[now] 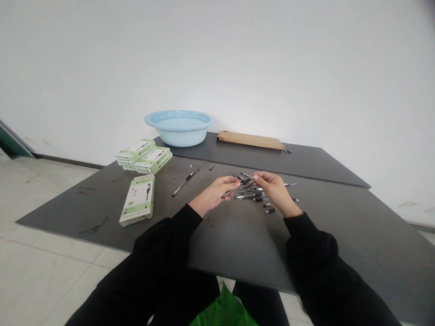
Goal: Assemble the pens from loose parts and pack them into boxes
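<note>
Above a loose pile of pens and pen parts (250,195), my left hand (217,189) is closed round a slim pen (243,183) that points toward my other hand. My right hand (273,188) pinches at the pen's far end; the fingers partly cover what it grips, perhaps a small part of the same pen. Both hands are close together over the dark table. Left of them lies a single pen (183,183) with a dark grip, and a small black cap (211,167) sits behind it. Several dark caps (270,210) are scattered beside the right wrist.
A stack of green-and-white pen boxes (154,159) stands at the left, with one more box (138,199) in front. Behind are a light blue basin (182,136) and a flat brown cardboard package (250,139). The table's near edge (238,281) runs by my lap.
</note>
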Demonstrator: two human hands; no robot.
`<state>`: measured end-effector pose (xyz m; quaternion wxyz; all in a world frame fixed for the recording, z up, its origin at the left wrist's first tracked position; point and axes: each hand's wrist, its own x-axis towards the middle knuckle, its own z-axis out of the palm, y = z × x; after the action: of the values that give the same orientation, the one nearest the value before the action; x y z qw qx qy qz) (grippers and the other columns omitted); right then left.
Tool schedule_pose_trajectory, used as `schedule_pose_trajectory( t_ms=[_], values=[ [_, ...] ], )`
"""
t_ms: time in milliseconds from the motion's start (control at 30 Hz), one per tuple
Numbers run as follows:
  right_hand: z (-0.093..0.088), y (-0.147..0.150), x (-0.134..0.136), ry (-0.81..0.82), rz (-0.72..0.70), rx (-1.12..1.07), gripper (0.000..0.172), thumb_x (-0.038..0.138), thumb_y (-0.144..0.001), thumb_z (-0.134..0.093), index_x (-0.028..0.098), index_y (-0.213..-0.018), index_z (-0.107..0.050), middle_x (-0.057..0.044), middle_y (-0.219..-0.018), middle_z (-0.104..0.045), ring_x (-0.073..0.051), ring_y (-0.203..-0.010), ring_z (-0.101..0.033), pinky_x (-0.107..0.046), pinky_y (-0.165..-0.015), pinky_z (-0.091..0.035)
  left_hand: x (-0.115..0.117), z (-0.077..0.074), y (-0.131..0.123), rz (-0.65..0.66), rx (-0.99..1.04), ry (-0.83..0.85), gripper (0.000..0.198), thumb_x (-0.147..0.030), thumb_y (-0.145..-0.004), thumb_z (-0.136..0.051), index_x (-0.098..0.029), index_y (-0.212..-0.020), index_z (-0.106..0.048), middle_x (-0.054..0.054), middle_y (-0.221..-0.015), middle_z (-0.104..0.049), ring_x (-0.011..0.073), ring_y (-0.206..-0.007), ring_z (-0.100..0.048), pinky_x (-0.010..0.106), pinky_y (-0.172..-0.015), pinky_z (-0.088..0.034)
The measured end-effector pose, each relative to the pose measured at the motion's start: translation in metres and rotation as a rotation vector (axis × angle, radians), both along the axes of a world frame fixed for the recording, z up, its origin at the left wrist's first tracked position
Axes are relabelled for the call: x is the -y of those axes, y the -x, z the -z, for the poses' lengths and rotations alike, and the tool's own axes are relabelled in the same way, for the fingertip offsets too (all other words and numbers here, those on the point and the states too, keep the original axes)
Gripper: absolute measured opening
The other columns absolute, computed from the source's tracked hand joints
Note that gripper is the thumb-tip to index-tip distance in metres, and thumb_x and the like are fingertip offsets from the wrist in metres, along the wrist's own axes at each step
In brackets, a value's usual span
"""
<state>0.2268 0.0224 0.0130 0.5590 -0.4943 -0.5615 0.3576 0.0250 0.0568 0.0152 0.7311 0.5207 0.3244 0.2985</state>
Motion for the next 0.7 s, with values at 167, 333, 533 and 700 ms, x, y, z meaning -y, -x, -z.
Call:
schedule_pose_trajectory(
  t_ms=[167,333,533,700],
  values=[
    [-0.005,0.007,0.003,0.026,-0.002,0.037,0.040,0.054,-0.068,-0.073,0.016,-0.079,-0.068,0.000,-0.066,-0.062,-0.013,-0.062,-0.053,-0.028,-0.065,-0.043,0.005,0.003,0.006,0.065,0.003,0.089,0.029,-0.039,-0.081,-0.068,-0.013,-0.092,-0.063,0.006,-0.086,-0.065,0.0041,-0.049,-0.042,0.016,-0.040,-0.026],
    [-0.009,0.013,0.006,0.019,0.002,0.023,0.041,0.056,-0.068,-0.071,0.016,-0.077,-0.065,0.000,-0.064,-0.060,-0.013,-0.060,-0.052,-0.029,-0.065,-0.044,0.006,0.005,0.008,0.036,0.094,0.131,0.029,-0.028,-0.074,-0.077,-0.016,-0.095,-0.061,0.001,-0.082,-0.062,0.0054,-0.056,-0.052,0.016,-0.048,-0.039],
    [-0.013,0.015,0.009,0.002,-0.001,0.039,0.040,0.055,-0.069,-0.071,0.017,-0.076,-0.065,0.000,-0.065,-0.060,-0.013,-0.062,-0.052,-0.029,-0.067,-0.045,0.003,0.006,0.008,0.171,0.112,0.382,0.028,-0.042,-0.090,-0.056,-0.014,-0.086,-0.057,-0.002,-0.068,-0.054,0.0009,-0.038,-0.031,0.013,-0.034,-0.017],
    [-0.010,0.015,0.008,-0.021,0.020,0.072,0.039,0.055,-0.072,-0.067,0.017,-0.076,-0.064,0.000,-0.065,-0.059,-0.014,-0.062,-0.052,-0.028,-0.065,-0.043,0.002,0.003,0.010,0.027,0.116,0.258,0.020,-0.024,-0.079,-0.072,-0.016,-0.089,-0.057,-0.002,-0.073,-0.056,0.0013,-0.044,-0.042,0.011,-0.036,-0.022]
  ],
)
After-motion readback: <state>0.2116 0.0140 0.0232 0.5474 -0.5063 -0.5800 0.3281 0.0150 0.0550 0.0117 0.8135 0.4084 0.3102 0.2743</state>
